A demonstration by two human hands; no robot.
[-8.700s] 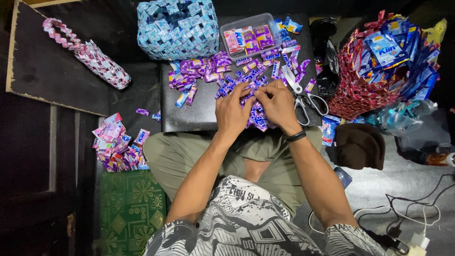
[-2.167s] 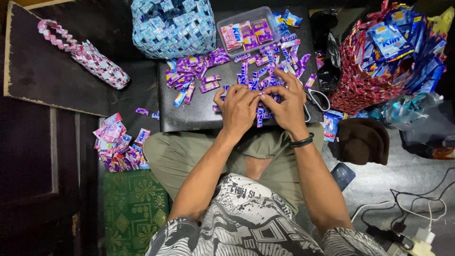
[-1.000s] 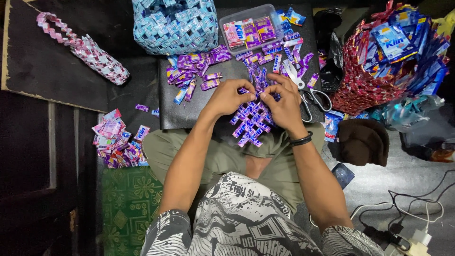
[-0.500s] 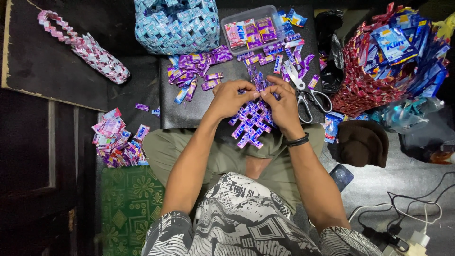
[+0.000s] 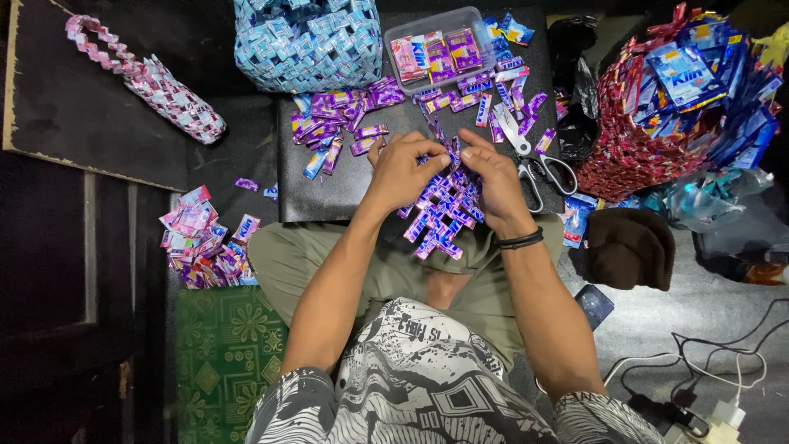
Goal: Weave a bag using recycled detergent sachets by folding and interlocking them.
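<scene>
Both hands are gripping a woven purple panel [image 5: 444, 210] of folded glossy wrappers, its zigzag links hanging down over the lap at the near edge of the dark flat surface [image 5: 329, 193]. The left hand [image 5: 404, 168] is pinching its upper left edge; the right hand [image 5: 493, 181] is clasping the right side. Loose folded purple strips [image 5: 329, 136] are lying behind, beside metal scissors [image 5: 530, 160] and a clear plastic tub [image 5: 436, 45]. Compared with half a second ago, the panel is sitting slightly lower and the fingertips are closer together.
</scene>
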